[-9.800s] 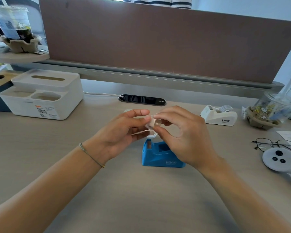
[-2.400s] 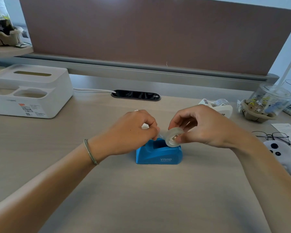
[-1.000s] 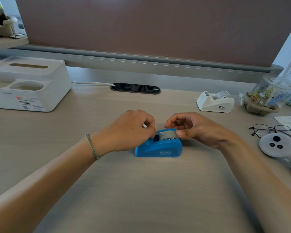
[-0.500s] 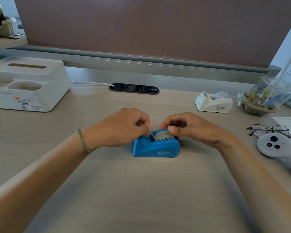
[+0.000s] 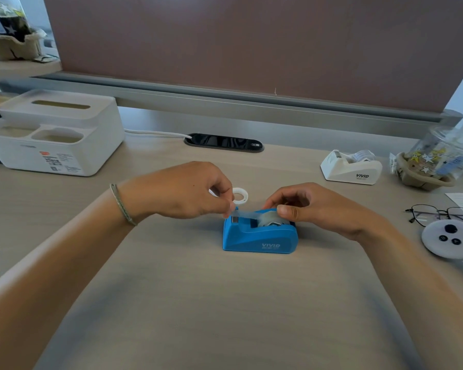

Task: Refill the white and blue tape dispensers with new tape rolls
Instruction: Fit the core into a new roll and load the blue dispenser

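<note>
The blue tape dispenser [image 5: 259,237] stands mid-desk with a clear tape roll [image 5: 269,218] seated in its well. My left hand [image 5: 182,189] pinches the loose tape end, stretched from the roll to the cutter at the dispenser's left tip. My right hand [image 5: 313,204] curls over the roll, thumb on its top. An empty white tape core [image 5: 239,195] lies on the desk just behind my left fingers. The white tape dispenser [image 5: 351,169] sits at the back right with a roll in it.
A white tissue box organiser [image 5: 51,134] stands at the back left. A black cable port [image 5: 223,142] is set into the desk. At the right are a plastic cup [image 5: 439,158] in a cardboard holder, glasses [image 5: 441,213] and a white controller [image 5: 451,240].
The roll went from my right hand in the air down into the blue dispenser. My left hand has since drawn the tape end leftward to the cutter, uncovering the empty core behind.
</note>
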A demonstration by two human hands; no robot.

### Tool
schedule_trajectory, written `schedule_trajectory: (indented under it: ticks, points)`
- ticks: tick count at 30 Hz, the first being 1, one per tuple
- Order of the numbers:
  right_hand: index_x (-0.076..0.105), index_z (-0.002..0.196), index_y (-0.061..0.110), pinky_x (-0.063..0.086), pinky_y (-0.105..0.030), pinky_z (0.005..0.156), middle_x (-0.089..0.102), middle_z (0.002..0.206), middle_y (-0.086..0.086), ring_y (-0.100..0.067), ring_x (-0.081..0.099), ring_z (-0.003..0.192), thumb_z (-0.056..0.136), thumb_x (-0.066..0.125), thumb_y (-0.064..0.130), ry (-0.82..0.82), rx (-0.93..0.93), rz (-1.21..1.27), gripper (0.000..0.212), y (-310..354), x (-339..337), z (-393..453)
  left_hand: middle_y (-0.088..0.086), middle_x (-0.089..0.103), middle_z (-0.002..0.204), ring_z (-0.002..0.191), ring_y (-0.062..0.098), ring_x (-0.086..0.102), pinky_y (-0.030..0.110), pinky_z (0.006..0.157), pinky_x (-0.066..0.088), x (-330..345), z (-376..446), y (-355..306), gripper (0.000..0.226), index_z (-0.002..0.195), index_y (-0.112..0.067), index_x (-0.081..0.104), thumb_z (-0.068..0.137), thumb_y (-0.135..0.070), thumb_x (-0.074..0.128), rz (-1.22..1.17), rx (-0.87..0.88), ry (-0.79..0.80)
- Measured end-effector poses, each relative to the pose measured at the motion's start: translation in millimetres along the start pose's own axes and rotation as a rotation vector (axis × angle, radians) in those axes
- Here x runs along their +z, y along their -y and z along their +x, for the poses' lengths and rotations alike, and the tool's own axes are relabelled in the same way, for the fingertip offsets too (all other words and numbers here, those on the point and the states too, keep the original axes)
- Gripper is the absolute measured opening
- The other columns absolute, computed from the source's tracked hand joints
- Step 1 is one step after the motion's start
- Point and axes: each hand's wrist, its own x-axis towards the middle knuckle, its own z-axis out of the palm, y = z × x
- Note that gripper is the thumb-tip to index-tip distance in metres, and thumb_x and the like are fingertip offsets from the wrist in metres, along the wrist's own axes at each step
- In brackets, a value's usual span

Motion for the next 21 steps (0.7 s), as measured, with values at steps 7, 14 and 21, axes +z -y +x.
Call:
schedule_trajectory:
  ticks: [7, 14, 21]
  points:
    - [0.076, 0.110, 0.025, 0.052, -0.026, 0.091, 0.075, 0.108, 0.000, -0.011, 0.065, 0.095, 0.077, 0.069, 0.055, 0.012, -0.008, -0.009, 0.045, 1.1, -0.7, -0.9, -0.012, 0.074, 0.110, 0.100, 0.009, 0.063, 0.031, 0.091, 0.051, -2.5, 0.3, 4.5, 0.013, 0.084, -0.025, 0.078, 0.087, -0.034, 0.069, 0.039, -0.069, 0.022]
    - [0.075, 0.112, 0.025, 0.053, -0.019, 0.088, 0.075, 0.109, 0.000, -0.004, 0.064, 0.095, 0.083, 0.068, 0.048, 0.021, -0.005, -0.048, 0.038, 3.2, -1.0, -1.6, -0.010, 0.070, 0.112, 0.100, 0.011, 0.060, 0.027, 0.081, 0.044, 7.0, 4.2, 4.2, 0.015, 0.088, -0.026, 0.077, 0.089, -0.037, 0.067, 0.085, -0.084, 0.005]
    - [0.075, 0.113, 0.024, 0.052, -0.025, 0.091, 0.075, 0.112, -0.003, -0.008, 0.065, 0.098, 0.083, 0.068, 0.048, 0.016, -0.005, -0.071, 0.039, 2.0, -1.7, -1.0, -0.007, 0.065, 0.118, 0.105, 0.017, 0.058, 0.033, 0.088, 0.048, 16.2, 7.6, 3.7, 0.013, 0.083, -0.028, 0.074, 0.085, -0.039, 0.069, 0.103, -0.070, -0.053]
